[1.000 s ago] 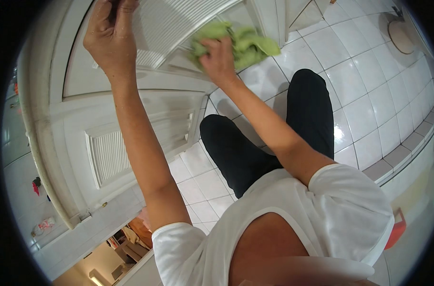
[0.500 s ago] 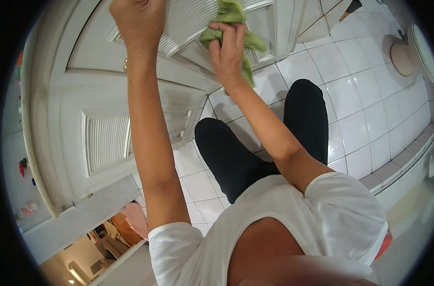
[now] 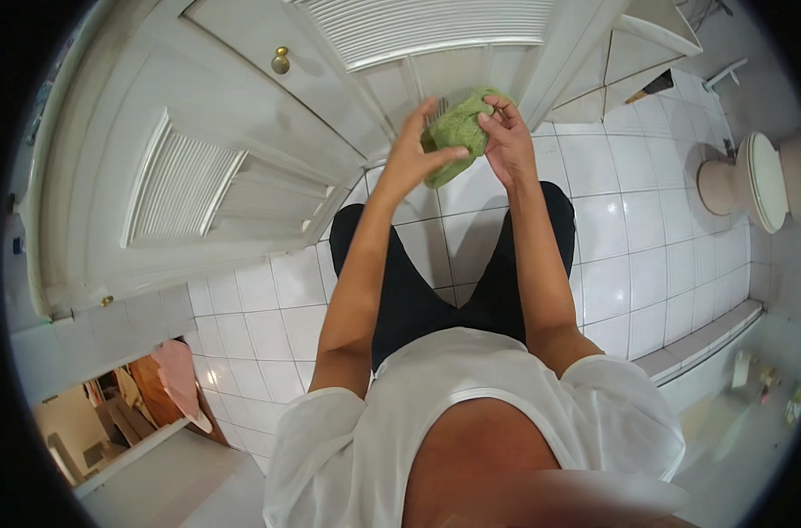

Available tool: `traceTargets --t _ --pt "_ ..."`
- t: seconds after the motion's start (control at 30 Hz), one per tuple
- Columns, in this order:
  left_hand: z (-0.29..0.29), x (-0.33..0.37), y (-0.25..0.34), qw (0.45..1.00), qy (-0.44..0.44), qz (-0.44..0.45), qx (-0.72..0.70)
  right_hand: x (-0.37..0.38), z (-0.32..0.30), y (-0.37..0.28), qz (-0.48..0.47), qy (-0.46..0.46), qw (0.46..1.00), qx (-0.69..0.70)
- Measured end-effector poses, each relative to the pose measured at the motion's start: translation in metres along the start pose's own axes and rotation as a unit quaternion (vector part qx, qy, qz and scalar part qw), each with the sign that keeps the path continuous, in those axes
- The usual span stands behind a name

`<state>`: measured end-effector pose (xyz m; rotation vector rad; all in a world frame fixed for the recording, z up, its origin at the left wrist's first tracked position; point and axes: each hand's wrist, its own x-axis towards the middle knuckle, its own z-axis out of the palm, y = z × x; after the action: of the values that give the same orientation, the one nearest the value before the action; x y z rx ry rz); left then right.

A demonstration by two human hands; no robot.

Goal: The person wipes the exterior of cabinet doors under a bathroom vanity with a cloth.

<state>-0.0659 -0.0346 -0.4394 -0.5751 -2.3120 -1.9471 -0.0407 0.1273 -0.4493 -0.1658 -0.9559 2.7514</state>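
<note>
A green cloth (image 3: 458, 128) is bunched between both of my hands in front of my chest. My left hand (image 3: 414, 158) grips its left and lower side with the fingers spread over it. My right hand (image 3: 509, 139) pinches its upper right side. Both hands are held away from the white louvered door (image 3: 242, 132), which stands open just ahead of me, with a brass knob (image 3: 280, 62) on its panel. Below the hands are my dark trousers and the white tiled floor (image 3: 612, 238).
A white toilet (image 3: 753, 180) stands at the right. A low tiled ledge (image 3: 700, 339) runs along the lower right. A second white door panel (image 3: 634, 53) is at the upper right. A doorway at the lower left opens onto another room (image 3: 128, 414).
Both hands have come down off the louvered door. The left hand, earlier flat on the door, now holds the cloth together with the right, and the cloth is bunched up.
</note>
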Motion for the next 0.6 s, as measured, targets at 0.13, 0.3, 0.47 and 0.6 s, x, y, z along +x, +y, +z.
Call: traceTargets --t 0.13,0.3,0.47,0.6 --pt "0.003 -0.007 0.000 0.984 -0.091 -0.131 -0.074 0.004 -0.013 -0.041 -0.016 -0.083 0.988 -0.132" --pt "-0.028 -0.015 0.015 0.974 -0.069 -0.194 -0.091 0.013 -0.029 -0.104 -0.161 -0.027 0.785 -0.598" --pt "-0.014 -0.007 0.061 0.982 0.144 -0.014 -0.121 0.017 0.033 -0.135 -0.292 0.052 0.740 -0.604" --pt "-0.009 0.042 0.050 0.926 0.267 0.215 0.156 0.030 0.077 -0.135 -0.415 0.050 0.677 -0.605"
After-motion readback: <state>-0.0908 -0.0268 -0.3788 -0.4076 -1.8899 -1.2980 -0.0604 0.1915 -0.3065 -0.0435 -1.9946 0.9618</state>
